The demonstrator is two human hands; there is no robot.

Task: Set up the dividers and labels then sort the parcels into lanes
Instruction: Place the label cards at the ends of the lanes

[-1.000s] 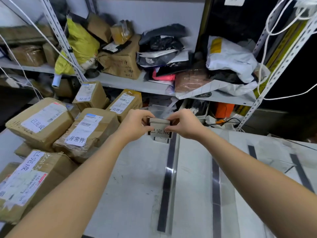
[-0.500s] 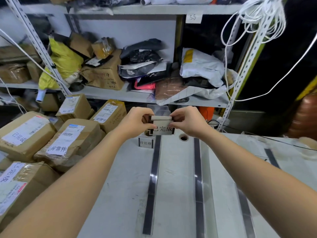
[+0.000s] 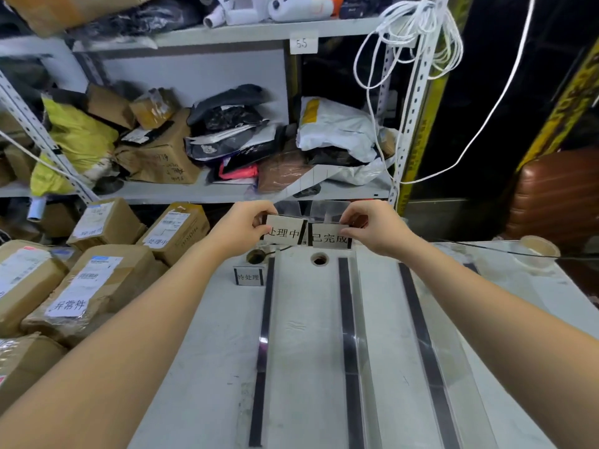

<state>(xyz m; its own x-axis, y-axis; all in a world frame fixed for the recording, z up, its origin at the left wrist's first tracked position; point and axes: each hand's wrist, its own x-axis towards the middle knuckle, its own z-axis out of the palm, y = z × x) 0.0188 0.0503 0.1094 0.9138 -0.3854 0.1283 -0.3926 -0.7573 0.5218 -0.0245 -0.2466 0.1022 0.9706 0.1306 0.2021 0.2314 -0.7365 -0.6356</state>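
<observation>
My left hand (image 3: 240, 226) pinches a clear label stand reading 处理中 (image 3: 282, 234), and my right hand (image 3: 372, 226) pinches a second stand reading 已完成 (image 3: 329, 236). Both stands are held side by side above the far edge of the white table (image 3: 207, 367). A third label stand, 待处理 (image 3: 249, 276), rests on the table at the head of the left lane. Three clear dividers with black strips (image 3: 264, 335), (image 3: 348, 325), (image 3: 421, 332) run lengthwise along the table. Brown cardboard parcels (image 3: 94, 286) with white labels are piled at the left.
A metal shelf (image 3: 227, 192) behind the table holds bags and boxes. Two round holes (image 3: 319, 259) sit near the table's far edge. A tape roll (image 3: 536, 249) lies at the far right corner. White cord (image 3: 405, 34) hangs from the rack upright. A brown suitcase (image 3: 560, 192) stands at right.
The stacked stands have been pulled apart: my left hand now holds 处理中 and my right holds 已完成. Both hands moved farther from me; the view tilted up.
</observation>
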